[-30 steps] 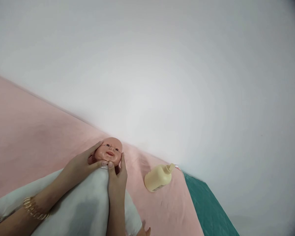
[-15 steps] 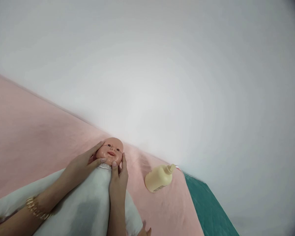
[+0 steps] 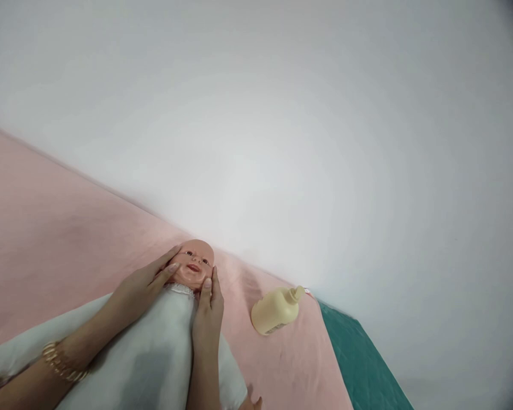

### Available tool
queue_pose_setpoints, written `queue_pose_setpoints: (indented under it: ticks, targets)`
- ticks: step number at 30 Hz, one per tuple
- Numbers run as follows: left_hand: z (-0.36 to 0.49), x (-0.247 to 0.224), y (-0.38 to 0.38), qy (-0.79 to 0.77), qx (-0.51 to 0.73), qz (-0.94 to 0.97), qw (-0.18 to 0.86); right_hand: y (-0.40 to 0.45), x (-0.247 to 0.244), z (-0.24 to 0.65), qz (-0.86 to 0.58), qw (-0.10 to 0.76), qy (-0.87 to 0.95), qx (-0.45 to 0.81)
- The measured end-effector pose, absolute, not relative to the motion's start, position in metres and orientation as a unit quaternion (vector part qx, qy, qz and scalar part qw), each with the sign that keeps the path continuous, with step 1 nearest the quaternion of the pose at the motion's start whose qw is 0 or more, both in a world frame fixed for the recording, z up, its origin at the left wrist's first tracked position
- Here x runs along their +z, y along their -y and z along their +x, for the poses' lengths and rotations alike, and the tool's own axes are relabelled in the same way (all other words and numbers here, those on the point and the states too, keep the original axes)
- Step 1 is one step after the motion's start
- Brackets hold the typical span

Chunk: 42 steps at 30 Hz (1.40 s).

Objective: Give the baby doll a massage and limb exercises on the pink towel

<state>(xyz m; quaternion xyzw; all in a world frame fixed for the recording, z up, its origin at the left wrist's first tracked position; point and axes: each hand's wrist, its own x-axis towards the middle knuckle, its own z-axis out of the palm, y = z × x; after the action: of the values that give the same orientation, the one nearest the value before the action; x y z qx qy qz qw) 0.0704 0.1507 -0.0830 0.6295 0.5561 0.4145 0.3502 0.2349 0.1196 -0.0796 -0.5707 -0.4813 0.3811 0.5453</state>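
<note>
A baby doll (image 3: 171, 341) in white clothing lies on its back on the pink cloth, its bald head turned up. My left hand (image 3: 143, 290) holds the left side of the doll's head, fingers along the side and thumb on the cheek. On the other side, my right hand (image 3: 209, 304) cups the head, its thumb resting low on the cheek near the jaw. A beaded bracelet (image 3: 62, 361) circles my left wrist. To the right of my right hand, apart from it, stands a pale yellow pump bottle (image 3: 275, 311).
The pink cloth (image 3: 68, 228) spreads under the doll and the bottle and runs back to a white wall (image 3: 282, 142). A green surface (image 3: 359, 353) shows past the cloth's right edge. One small doll hand (image 3: 252, 403) sticks out at the bottom.
Both thumbs have slid outward from the doll's chin, the left one up onto the cheek, the right one toward the jaw's side. The doll and bottle stay practically where they were.
</note>
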Motion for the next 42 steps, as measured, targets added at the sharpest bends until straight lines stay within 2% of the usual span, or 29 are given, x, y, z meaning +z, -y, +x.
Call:
queue_pose_setpoints:
  ticks: [3, 9, 16, 24, 31, 42]
  targets:
    - [0.071, -0.077, -0.148, -0.573, 0.384, 0.617, 0.377, -0.117, -0.073, 0.230, -0.564, 0.544, 0.477, 0.397]
    - [0.073, -0.078, -0.147, -0.577, 0.402, 0.601, 0.381, -0.116, -0.076, 0.222, -0.546, 0.592, 0.436, 0.402]
    - [0.072, -0.081, -0.148, -0.574, 0.398, 0.603, 0.384, -0.116, -0.078, 0.223, -0.558, 0.585, 0.439, 0.392]
    - [0.069, -0.088, -0.153, -0.561, 0.399, 0.626, 0.367, -0.117, -0.076, 0.233, -0.574, 0.534, 0.488, 0.384]
    - [0.071, -0.085, -0.154, -0.544, 0.435, 0.606, 0.383, -0.123, -0.089, 0.237, -0.565, 0.551, 0.487, 0.374]
    - [0.072, -0.072, -0.144, -0.591, 0.389, 0.584, 0.399, -0.114, -0.072, 0.228, -0.560, 0.544, 0.473, 0.408]
